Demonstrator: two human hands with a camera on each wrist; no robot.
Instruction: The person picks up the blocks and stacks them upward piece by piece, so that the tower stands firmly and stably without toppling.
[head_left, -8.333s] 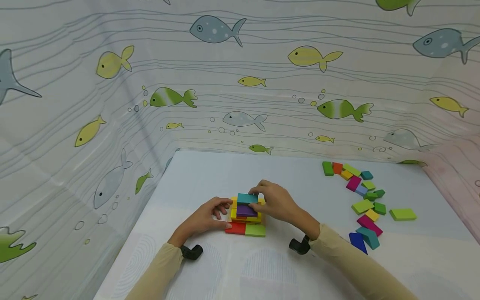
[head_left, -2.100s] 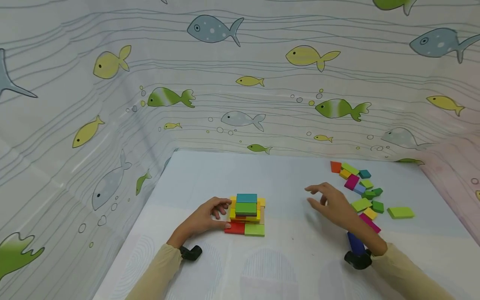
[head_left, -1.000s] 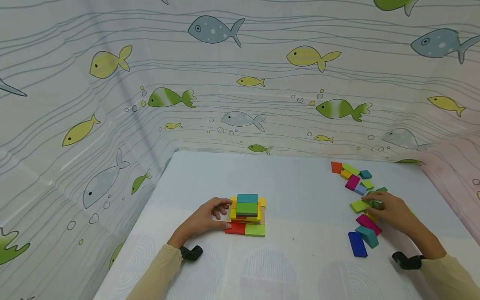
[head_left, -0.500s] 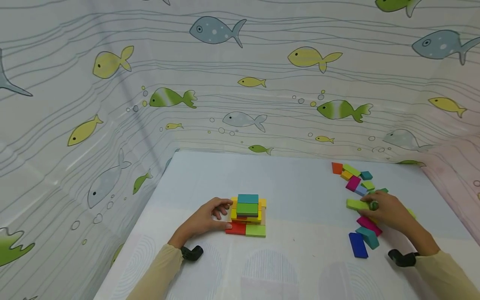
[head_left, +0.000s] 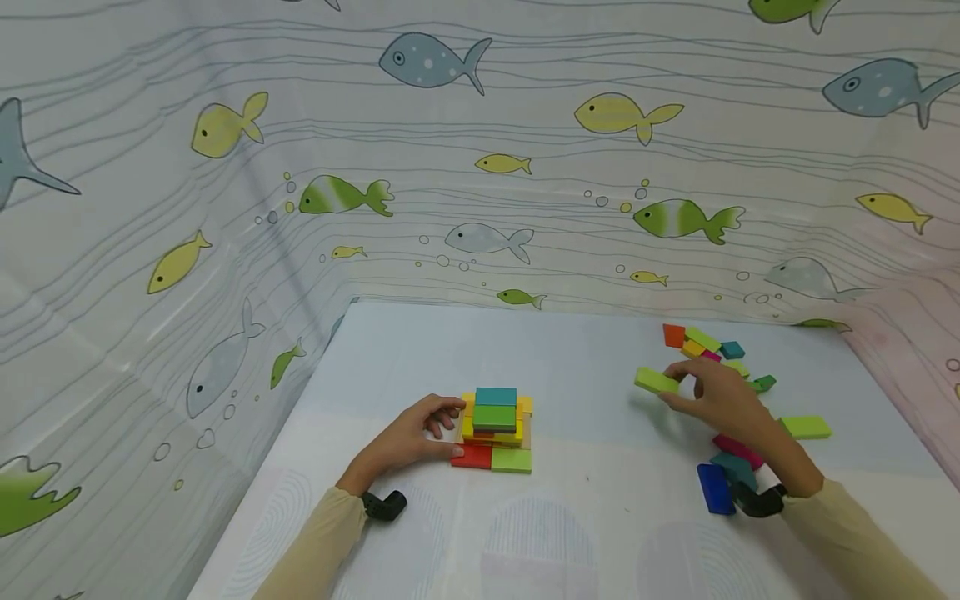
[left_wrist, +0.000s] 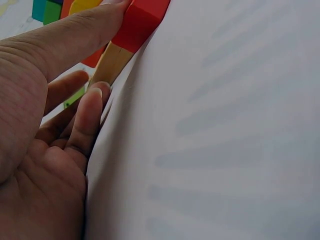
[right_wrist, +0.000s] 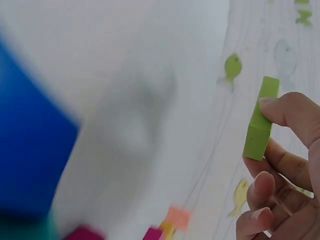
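My right hand [head_left: 716,396] pinches a light green block [head_left: 656,381] between thumb and fingers, raised above the table to the left of the loose pieces. The right wrist view shows the thumb on one face of that green block [right_wrist: 261,120] and a finger under its end. My left hand [head_left: 411,429] rests beside a stack of coloured blocks, its thumb touching the red block [head_left: 471,456] at the front. Fingers of this hand lie by the stack's wooden piece [left_wrist: 114,60] in the left wrist view. On top of the stack sit a teal block [head_left: 496,397] and a green block [head_left: 494,417].
Loose blocks lie in a curved row at the right, including an orange block [head_left: 673,335], a magenta block [head_left: 738,451] and a blue block [head_left: 716,489]. A separate light green block [head_left: 806,427] lies farther right. Fish-patterned cloth [head_left: 570,250] walls the table in.
A green block now sits on the stack. My right hand went to the loose pieces, took the light green block and is carrying it up and leftward. My left hand stays put.
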